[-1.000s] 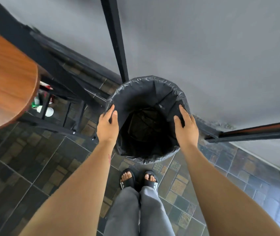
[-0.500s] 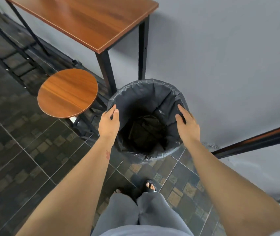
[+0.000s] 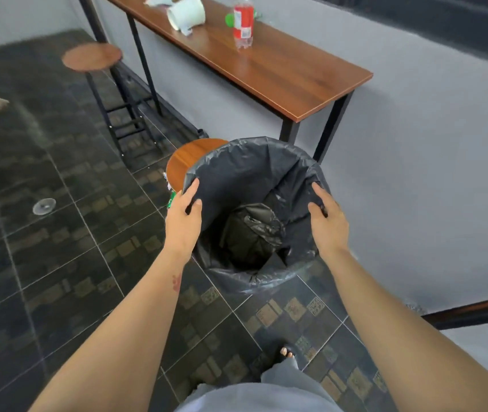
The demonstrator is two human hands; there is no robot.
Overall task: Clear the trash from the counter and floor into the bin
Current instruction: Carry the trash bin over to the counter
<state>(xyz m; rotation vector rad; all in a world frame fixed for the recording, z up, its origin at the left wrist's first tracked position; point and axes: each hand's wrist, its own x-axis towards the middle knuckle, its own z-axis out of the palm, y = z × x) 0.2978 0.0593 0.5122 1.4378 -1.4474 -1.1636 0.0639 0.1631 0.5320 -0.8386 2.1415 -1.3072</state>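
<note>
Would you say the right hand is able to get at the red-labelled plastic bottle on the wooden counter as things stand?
Probably not yet: the right hand grips the rim of the black-lined bin, and the red-labelled plastic bottle stands far along the wooden counter, though nothing blocks the way.

This looks like a small café or snack bar seating corner rather than a home. A long, narrow wooden bench [image 3: 281,66] on black metal legs runs along a plain grey wall [image 3: 415,162], at bar height, with round wooden-topped stools [image 3: 91,56] on tall black frames pulled up beside it. The floor [image 3: 67,263] is dark patterned tile with pale grout lines. Takeaway litter lies about: a tipped white cup [image 3: 187,14] and a red-labelled plastic bottle [image 3: 243,23] on the bench, a clear plastic lid [image 3: 44,206] on the tiles. A bin [image 3: 254,173] lined with a black bag stands by the wall.
</note>
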